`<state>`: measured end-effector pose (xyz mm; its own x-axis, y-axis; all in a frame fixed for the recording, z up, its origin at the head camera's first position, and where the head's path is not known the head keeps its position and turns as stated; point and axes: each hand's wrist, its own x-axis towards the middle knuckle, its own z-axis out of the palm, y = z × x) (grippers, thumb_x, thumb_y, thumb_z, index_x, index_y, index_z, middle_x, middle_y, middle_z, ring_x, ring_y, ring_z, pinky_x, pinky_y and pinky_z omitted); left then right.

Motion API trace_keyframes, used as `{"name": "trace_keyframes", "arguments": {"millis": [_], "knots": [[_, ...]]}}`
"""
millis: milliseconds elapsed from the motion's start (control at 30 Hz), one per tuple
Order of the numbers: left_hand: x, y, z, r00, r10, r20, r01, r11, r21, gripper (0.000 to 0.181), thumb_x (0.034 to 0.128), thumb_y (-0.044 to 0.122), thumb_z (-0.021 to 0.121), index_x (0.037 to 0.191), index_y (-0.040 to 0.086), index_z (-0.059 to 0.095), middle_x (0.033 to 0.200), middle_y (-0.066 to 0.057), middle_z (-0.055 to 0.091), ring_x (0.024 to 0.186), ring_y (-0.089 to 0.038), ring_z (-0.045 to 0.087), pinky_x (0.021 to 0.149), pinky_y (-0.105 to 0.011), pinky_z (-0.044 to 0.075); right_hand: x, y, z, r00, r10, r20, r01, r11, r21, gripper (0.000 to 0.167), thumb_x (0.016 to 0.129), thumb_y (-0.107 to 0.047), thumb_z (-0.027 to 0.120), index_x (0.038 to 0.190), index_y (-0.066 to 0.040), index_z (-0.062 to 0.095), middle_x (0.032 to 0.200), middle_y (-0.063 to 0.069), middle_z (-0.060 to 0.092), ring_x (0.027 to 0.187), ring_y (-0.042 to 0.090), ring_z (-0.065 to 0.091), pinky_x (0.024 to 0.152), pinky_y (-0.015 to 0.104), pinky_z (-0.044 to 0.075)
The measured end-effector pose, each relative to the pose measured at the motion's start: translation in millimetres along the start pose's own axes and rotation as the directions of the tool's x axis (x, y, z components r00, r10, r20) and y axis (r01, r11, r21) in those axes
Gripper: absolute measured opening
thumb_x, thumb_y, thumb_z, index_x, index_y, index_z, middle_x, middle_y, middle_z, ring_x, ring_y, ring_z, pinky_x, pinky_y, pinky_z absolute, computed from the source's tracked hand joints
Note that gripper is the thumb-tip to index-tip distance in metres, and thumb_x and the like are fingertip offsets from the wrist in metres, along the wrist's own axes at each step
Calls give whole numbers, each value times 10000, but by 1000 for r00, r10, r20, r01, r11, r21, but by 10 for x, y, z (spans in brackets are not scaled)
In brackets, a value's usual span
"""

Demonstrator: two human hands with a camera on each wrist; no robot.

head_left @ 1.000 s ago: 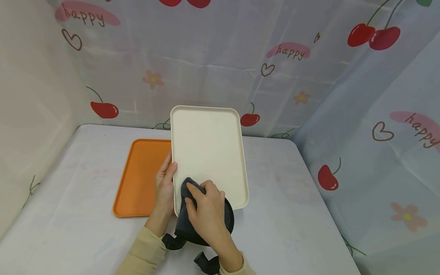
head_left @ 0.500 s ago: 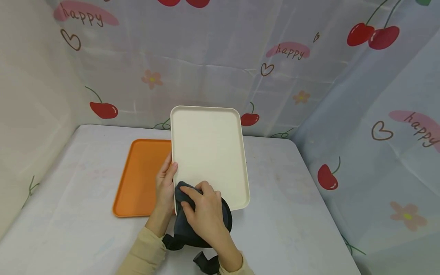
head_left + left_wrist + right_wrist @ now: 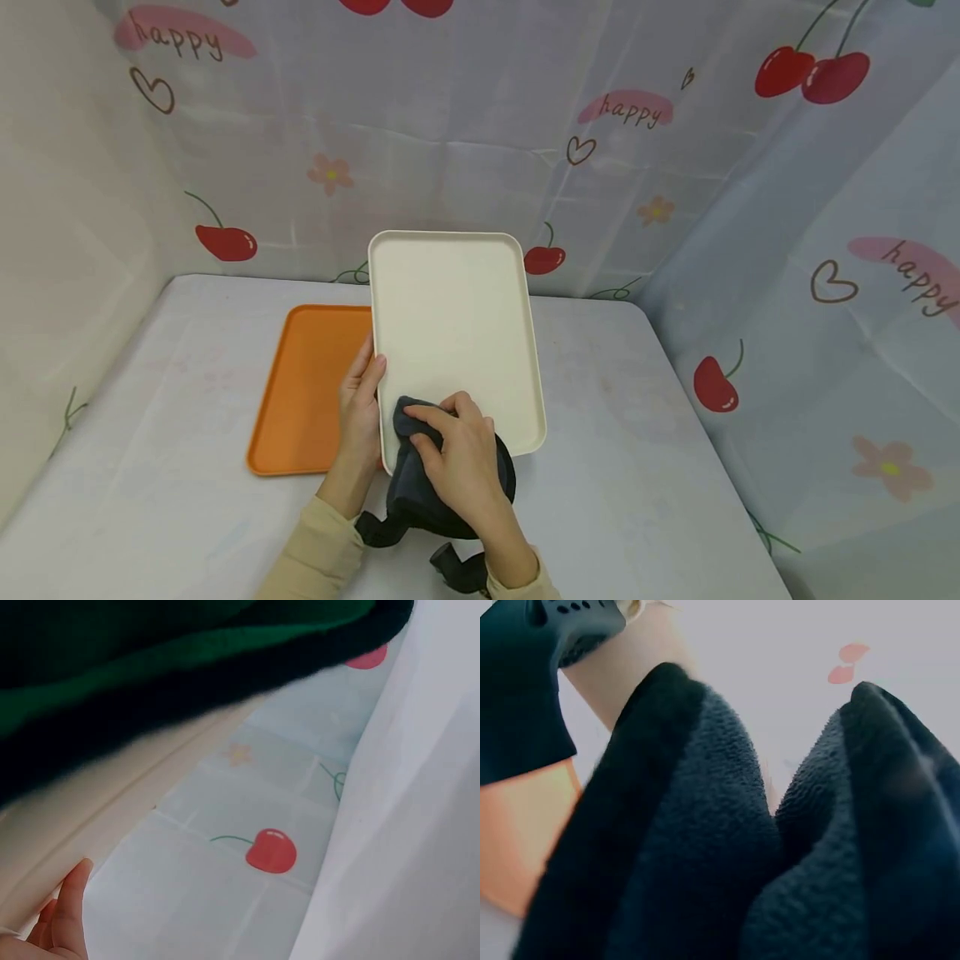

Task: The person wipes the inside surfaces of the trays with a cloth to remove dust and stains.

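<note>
In the head view my left hand [image 3: 362, 417] grips a cream rectangular tray [image 3: 457, 325] by its left edge, thumb on the rim and the other fingers mostly hidden behind. The tray is raised off the table and tilted to face me. My right hand [image 3: 467, 458] holds a dark grey cloth [image 3: 412, 483] bunched under its fingers against the tray's lower left part. Loose folds of it drape below the tray. Dark cloth folds [image 3: 712, 825] fill the right wrist view and hide the right fingers. Fingers of the left hand [image 3: 67, 919] touch the tray [image 3: 97, 810] in the left wrist view.
An orange tray [image 3: 307, 392] lies flat on the white-covered table [image 3: 637, 467], partly behind the cream tray and left hand. Black camera mounts [image 3: 380, 529] sit at both wrists. A cherry-patterned curtain [image 3: 450, 183] stands at the back and right.
My right hand and the cloth shift slightly left across the lower tray, then back to the right. The left hand keeps its hold, and the tray stays almost still.
</note>
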<state>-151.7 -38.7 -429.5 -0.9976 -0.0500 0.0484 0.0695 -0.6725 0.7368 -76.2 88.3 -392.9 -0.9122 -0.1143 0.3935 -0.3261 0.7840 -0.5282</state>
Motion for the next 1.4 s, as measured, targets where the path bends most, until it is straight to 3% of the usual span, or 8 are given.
{"name": "trace_keyframes", "arguments": {"millis": [300,533,800,1033,1167,1400], "knots": [[26,26,-30,1000,19,-16,-20,999,-45,480,1038,147,472,1510,148,383,1412,71,552,1181,-72,604,952,-226,526,0,168,-124,994,105,-4,-105,994,24,323,811,-115,779,1117,-218,759,900,13,543,631,58,405,659,252,288],[43,50,-60,999,11,-38,-15,996,-90,480,1026,138,500,1497,144,408,1341,85,609,1129,-76,633,922,-218,538,14,356,-257,975,217,-47,-217,976,11,309,813,-94,771,1108,-185,764,904,52,556,664,112,425,647,273,294],[56,75,-66,999,22,-34,-26,993,-119,473,1031,114,479,1498,136,404,1338,69,612,1124,-82,637,909,-218,544,7,561,-362,934,345,-96,-348,937,-14,306,829,-100,754,1128,-165,756,945,88,575,785,206,521,704,365,349],[62,76,-69,998,34,-44,-39,993,-111,466,1028,110,486,1489,129,419,1331,60,621,1116,-85,644,901,-219,548,-25,727,-447,877,463,-127,-471,881,-44,321,875,-127,702,1195,-142,722,1001,136,576,889,278,545,747,459,394],[56,72,-52,998,28,-49,-33,995,-94,461,1022,110,502,1478,136,440,1305,60,640,1090,-84,659,885,-221,555,-46,776,-424,869,482,-112,-486,874,-17,321,886,-129,686,1206,-124,713,999,159,569,881,288,552,779,490,442],[54,65,-59,998,44,-49,-49,994,-95,453,1027,98,484,1477,126,440,1293,55,644,1082,-85,661,884,-219,555,-64,781,-382,875,473,-108,-472,881,30,326,892,-123,676,1214,-84,702,1004,176,559,851,292,560,728,441,469]]}}
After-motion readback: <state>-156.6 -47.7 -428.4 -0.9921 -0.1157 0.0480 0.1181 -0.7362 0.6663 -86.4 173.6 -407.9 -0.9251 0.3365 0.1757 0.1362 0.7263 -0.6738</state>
